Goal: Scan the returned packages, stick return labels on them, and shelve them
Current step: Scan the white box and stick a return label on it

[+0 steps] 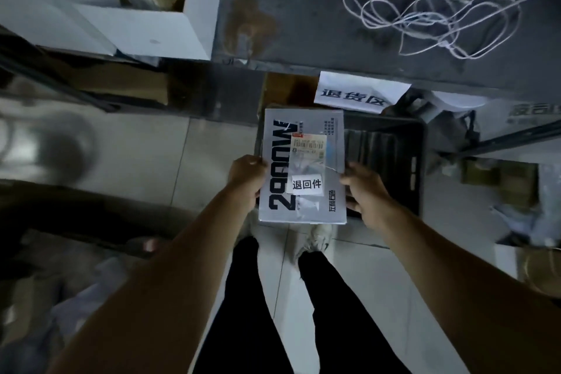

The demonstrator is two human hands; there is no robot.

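Note:
A flat grey package (279,143) printed "2900W" is held level between both hands, above my feet. A white return label (306,184) with black characters is stuck on its top face, and a shipping label (309,146) sits further up. My left hand (247,179) grips the package's left edge. My right hand (365,191) grips its right edge, fingers curled under. The package's far right part hangs over a black plastic crate (391,143) that stands on the floor under the shelf.
A grey shelf board (303,24) lies ahead, carrying a tangled white cord (425,9) and an open white carton (158,24). A paper sign (358,91) hangs from the shelf's front edge. Cardboard boxes (121,85) and bags crowd the floor left and right.

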